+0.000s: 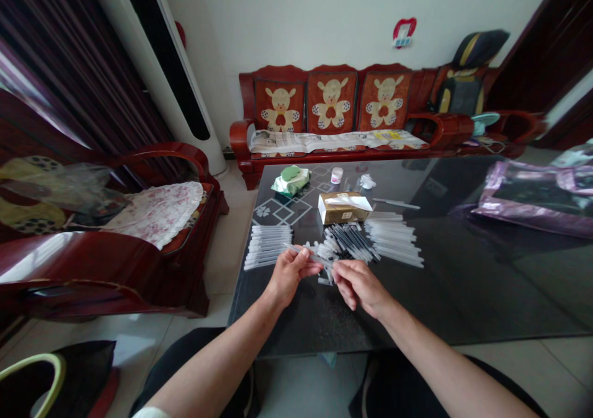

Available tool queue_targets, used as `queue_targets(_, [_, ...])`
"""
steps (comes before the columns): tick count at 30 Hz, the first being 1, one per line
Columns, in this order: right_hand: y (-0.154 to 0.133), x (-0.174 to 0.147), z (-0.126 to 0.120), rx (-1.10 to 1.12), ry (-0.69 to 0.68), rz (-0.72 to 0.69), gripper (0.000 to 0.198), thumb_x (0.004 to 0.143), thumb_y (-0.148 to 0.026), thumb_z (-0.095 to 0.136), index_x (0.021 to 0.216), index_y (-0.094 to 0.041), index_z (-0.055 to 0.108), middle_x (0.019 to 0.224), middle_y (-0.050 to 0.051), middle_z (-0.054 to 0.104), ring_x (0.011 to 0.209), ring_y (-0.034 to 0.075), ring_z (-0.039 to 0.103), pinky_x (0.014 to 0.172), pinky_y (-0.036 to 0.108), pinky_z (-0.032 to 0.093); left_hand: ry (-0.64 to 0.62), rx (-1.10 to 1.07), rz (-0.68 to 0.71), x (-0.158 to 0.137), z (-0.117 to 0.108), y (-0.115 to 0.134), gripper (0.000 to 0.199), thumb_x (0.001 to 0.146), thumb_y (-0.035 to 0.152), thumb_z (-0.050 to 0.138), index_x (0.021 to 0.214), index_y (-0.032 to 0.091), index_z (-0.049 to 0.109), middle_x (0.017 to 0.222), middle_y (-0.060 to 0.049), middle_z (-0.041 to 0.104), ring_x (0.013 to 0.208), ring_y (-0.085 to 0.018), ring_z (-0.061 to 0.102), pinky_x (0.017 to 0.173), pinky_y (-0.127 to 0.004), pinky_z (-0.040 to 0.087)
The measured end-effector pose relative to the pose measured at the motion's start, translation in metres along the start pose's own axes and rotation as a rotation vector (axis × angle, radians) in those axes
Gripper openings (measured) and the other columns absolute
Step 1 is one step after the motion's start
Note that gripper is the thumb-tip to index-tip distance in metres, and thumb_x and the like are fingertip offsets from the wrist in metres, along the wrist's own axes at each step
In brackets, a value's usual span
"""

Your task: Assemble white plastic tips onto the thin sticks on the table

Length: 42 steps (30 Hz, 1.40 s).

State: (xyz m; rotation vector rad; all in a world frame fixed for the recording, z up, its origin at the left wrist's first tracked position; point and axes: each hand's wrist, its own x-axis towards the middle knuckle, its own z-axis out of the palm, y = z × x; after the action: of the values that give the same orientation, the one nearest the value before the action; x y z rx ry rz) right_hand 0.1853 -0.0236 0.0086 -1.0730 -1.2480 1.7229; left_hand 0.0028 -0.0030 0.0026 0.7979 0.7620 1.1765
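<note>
Over the near part of the dark table, my left hand [288, 276] is closed around a slim translucent pen barrel [314, 257], its thumb lying on top. My right hand [362, 285] pinches at the right end of the same barrel; any small part between those fingertips is too small to make out. Just beyond my hands lie a heap of whitish pen caps [328, 246] and a bundle of dark pen refills [354, 240]. A row of white pens [269, 245] is lined up on the left. More translucent barrels [393, 239] lie side by side on the right.
Behind the pen parts stand a tissue box [343, 209], a green wipes pack [291, 181], a small white tub [336, 175] and a crumpled tissue [367, 182]. A purple-edged clear bag [537, 199] lies right on the glossy table [445, 270]. Wooden seats surround it.
</note>
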Motion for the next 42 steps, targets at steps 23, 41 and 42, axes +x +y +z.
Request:
queue_targets(23, [-0.026,-0.021,-0.039,-0.161,0.299,-0.058,0.038,0.079,-0.049,0.061,0.085,-0.012,0.062,0.05,-0.003,0.054,0.033,0.007,0.044,0.029,0.018,0.034,-0.346,1.592,0.319,-0.008,0.002,-0.026,0.018,0.084,0.015,0.05,0.094,0.02,0.064,0.094,-0.009,0.061,0.093,-0.022,0.057,0.079,-0.03,0.044])
queue_targets(41, [-0.024,-0.024,-0.043,-0.34,0.158,-0.057,0.039,0.08,-0.047,0.059,0.092,-0.011,0.068,0.044,-0.006,0.042,0.033,0.006,0.032,0.03,0.018,0.023,-0.069,0.507,0.184,0.014,-0.03,0.026,0.026,0.073,0.037,0.07,0.084,0.014,0.072,0.064,-0.003,0.062,0.057,-0.012,0.055,0.056,-0.022,0.043])
queue_targets(42, [-0.024,-0.024,-0.043,-0.343,0.156,-0.054,0.039,0.081,-0.047,0.059,0.092,-0.011,0.068,0.044,-0.006,0.042,0.033,0.006,0.032,0.031,0.018,0.023,-0.065,0.495,0.176,0.013,-0.029,0.026,0.026,0.073,0.037,0.07,0.084,0.013,0.072,0.063,-0.003,0.062,0.057,-0.012,0.054,0.056,-0.021,0.043])
